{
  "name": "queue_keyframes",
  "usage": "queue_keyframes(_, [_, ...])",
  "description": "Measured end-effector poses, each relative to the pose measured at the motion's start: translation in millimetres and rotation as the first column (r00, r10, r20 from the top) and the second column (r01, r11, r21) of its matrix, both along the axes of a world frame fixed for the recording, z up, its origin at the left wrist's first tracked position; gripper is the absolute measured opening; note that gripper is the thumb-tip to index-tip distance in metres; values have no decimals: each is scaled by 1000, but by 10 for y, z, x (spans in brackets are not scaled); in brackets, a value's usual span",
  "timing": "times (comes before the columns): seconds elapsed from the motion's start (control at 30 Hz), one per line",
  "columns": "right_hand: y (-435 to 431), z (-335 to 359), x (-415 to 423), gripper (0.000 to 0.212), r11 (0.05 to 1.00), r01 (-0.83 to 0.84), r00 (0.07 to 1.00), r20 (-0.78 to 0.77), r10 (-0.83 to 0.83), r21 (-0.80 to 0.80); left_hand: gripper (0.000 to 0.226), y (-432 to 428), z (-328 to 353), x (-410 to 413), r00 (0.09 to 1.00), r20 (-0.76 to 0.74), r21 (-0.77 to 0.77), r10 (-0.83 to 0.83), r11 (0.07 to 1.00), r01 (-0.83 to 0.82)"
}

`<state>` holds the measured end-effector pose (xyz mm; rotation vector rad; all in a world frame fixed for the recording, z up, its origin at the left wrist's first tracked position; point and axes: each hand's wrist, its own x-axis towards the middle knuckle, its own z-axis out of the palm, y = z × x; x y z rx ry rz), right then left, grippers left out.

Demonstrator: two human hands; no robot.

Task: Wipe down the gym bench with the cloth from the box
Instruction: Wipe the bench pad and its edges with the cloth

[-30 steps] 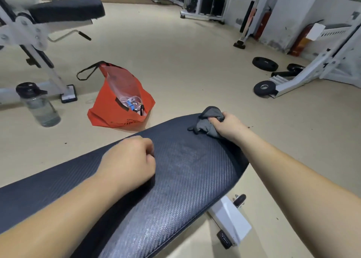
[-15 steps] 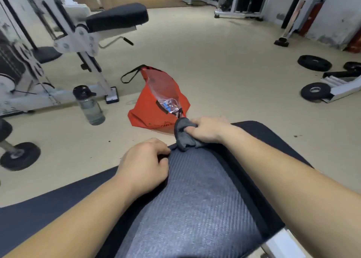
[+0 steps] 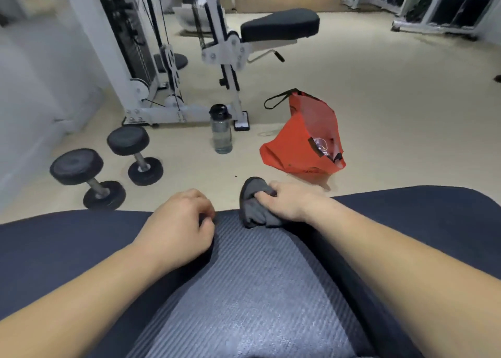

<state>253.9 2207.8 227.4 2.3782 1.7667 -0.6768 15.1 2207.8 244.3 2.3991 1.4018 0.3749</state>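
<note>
The dark textured gym bench (image 3: 257,290) fills the lower half of the view. My right hand (image 3: 287,204) grips a bunched grey cloth (image 3: 253,208) and presses it on the bench's far edge. My left hand (image 3: 181,230) rests as a loose fist on the pad, just left of the cloth, with nothing in it. Both forearms reach in from the bottom corners.
On the floor beyond the bench lie an open red bag (image 3: 303,140), a clear water bottle (image 3: 221,129) with a black lid, and two black dumbbells (image 3: 89,178) (image 3: 135,154). A white cable machine with a black seat (image 3: 279,26) stands further back.
My right hand has slid the cloth leftward along the bench's far edge, from near the right end toward my left hand. The camera has turned left; dumbbells came into view.
</note>
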Motion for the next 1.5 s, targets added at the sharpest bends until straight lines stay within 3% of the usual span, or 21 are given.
queue_keyframes(0.2, [142, -39, -1184, 59, 995, -64, 994, 89, 57, 72, 24, 25, 10, -887, 986, -11, -6, 165, 986, -165])
queue_keyframes(0.37, [394, -50, -2174, 61, 988, -101, 995, 14, 100, 120, 20, 77, 39, -1548, 976, -13, -10, 218, 976, -218])
queue_keyframes(0.47, [701, -51, -2781, 64, 986, -139, 989, -39, 143, 90, 16, 295, 77, -1902, 939, -62, -7, 338, 941, -339])
queue_keyframes(0.73, [1292, -105, -3968, 77, 901, -428, 884, -173, 433, 69, 15, 539, 86, -2512, 799, 16, 32, 601, 799, -601])
queue_keyframes(0.9, [1147, -123, -3535, 50, 911, -390, 885, -219, 411, 133, 11, 475, 24, -2434, 829, 90, -18, 552, 833, -553])
queue_keyframes(1.13, [593, -144, -2332, 74, 962, -233, 948, -185, 257, 142, 24, 71, 73, -1709, 954, 136, 34, 267, 961, -274])
queue_keyframes(1.3, [101, -85, -1431, 56, 984, -132, 990, -33, 137, 116, 24, -361, 23, -1139, 992, 103, 27, 76, 997, -79])
queue_keyframes(1.5, [-469, 16, -355, 59, 993, 54, 984, 165, -70, 103, 23, -765, -8, -958, 991, 123, 33, 46, 998, -50])
